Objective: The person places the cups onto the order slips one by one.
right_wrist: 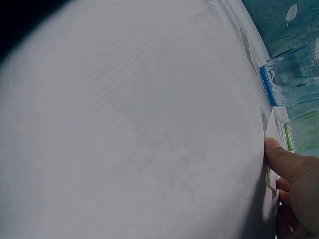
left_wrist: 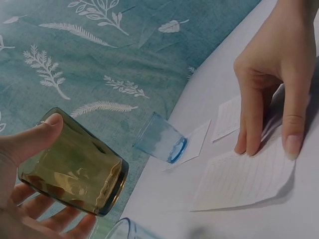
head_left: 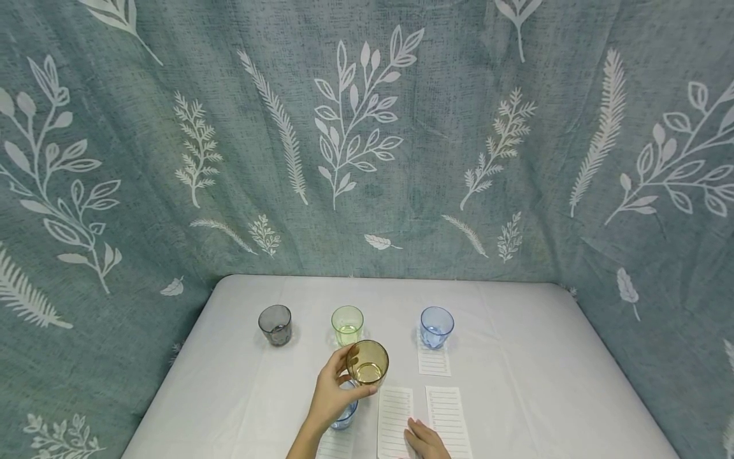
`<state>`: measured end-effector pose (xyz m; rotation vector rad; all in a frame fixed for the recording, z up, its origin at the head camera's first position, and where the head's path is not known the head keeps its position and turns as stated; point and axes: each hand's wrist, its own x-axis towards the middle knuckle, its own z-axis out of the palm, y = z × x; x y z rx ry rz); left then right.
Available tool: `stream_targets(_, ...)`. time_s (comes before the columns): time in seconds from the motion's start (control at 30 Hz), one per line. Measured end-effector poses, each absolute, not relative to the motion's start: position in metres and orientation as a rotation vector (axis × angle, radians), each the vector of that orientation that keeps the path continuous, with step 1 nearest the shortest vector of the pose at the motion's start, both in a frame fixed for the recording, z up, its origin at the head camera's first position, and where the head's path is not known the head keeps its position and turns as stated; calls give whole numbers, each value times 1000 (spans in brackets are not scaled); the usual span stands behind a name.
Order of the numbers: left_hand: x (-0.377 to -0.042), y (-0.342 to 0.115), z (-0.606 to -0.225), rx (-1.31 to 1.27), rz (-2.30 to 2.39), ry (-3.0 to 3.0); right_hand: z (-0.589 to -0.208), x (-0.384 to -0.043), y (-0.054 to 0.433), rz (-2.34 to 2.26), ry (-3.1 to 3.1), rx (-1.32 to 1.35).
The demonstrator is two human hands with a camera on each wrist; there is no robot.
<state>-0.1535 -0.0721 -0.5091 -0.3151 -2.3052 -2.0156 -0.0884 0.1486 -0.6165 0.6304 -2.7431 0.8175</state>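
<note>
My left hand (head_left: 337, 386) holds an amber glass (head_left: 367, 362) above the table, thumb on one side and fingers spread along the other. Just below it, partly hidden, a blue glass (head_left: 344, 417) stands on a lined paper. With thumb and fingertips my right hand (head_left: 427, 440) pinches a lined paper sheet (head_left: 394, 411); in the left wrist view that sheet (left_wrist: 234, 181) bends slightly near the fingers. Beside it lies another lined sheet (head_left: 448, 414). Farther back, a second blue glass (head_left: 437, 328) stands on a lined paper (head_left: 434, 364).
At the back left of the white table (head_left: 516, 382) stands a grey glass (head_left: 276, 325). A green glass (head_left: 347, 324) stands behind the amber one. A teal leaf-patterned cloth (head_left: 367, 159) hangs behind the table and at its sides.
</note>
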Motion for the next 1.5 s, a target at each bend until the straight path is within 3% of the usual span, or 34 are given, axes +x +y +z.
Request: stream_targets(1.5,-124,-26,-540,-517,-2034,-2362,-638,-100,156,649,-2402,814)
